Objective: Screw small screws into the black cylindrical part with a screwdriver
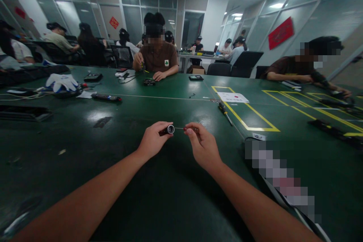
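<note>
My left hand [153, 138] is closed around a short dark cylinder [170, 129] with a silver ring at its open end, which faces me. It looks like a small flashlight, but I cannot be sure. In my right hand [204, 144], thumb and fingers pinch a small screwdriver [195, 130]. Its thin shaft points left and reaches the side of the cylinder's ring; whether the tip touches is too small to tell. Both hands are raised over the green tabletop [136, 196]. Beyond my right hand lies a larger yellow-and-black screwdriver [225, 113].
A white sheet [233, 97] lies by yellow tape outlines [262, 129]. White gloves [61, 83], a dark pen-shaped tool [106, 97] and a black tray [25, 113] lie to the left. One person [155, 56] works opposite, another [295, 68] at the right. A pixelated dark-edged object [255, 174] is near my right forearm.
</note>
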The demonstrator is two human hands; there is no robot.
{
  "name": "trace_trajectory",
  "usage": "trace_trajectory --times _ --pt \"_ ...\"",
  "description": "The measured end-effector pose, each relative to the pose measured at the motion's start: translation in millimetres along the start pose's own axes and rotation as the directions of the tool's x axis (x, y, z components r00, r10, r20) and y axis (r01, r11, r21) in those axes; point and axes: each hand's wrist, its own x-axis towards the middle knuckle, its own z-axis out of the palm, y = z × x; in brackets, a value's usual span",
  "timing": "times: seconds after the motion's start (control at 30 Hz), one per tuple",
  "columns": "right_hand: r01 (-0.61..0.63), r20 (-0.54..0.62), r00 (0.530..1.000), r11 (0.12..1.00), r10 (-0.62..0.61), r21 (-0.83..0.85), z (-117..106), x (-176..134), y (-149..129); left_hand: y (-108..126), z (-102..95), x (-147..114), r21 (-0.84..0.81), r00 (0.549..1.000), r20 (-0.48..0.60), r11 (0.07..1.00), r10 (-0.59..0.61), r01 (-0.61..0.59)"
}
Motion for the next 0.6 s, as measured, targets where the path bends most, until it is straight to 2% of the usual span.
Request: trace_trajectory --times 0.37,0.6 --pt "-0.059 -0.017 0.998 0.996 0.061 0.064 0.1 1.4 3.5 1.8 -1.9 0.4 0.045 1.0 0.014 0.999 0.019 -0.02" --pt "-0.035 -0.022 0.999 0.999 0.036 0.036 1.6 1.1 3.2 2.1 -0.7 0.3 0.034 1.0 0.006 0.999 0.008 -0.009"
